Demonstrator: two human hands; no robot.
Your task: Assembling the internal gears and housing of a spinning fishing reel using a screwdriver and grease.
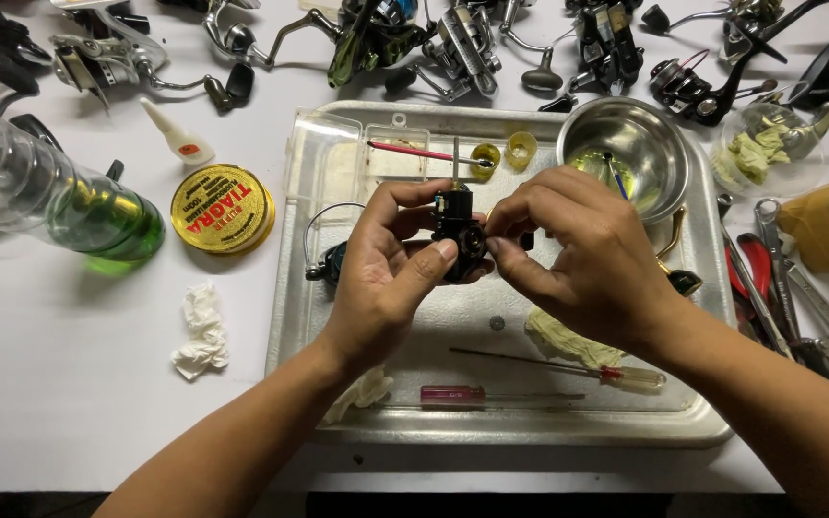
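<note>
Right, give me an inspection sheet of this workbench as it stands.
Surface: white table with a metal tray in the middle.
Job's things: black reel body, held over the tray.
Clutter: two screwdrivers, steel bowl, yellow line spool, green bottle, crumpled tissue, wrenches, spare reels.
Grippers: left hand grips the reel body; right hand pinches at its side.
Cables: nothing seen.
Surroundings: nothing seen beyond the table.

Steel bowl, 2 screwdrivers, yellow line spool, green bottle.
</note>
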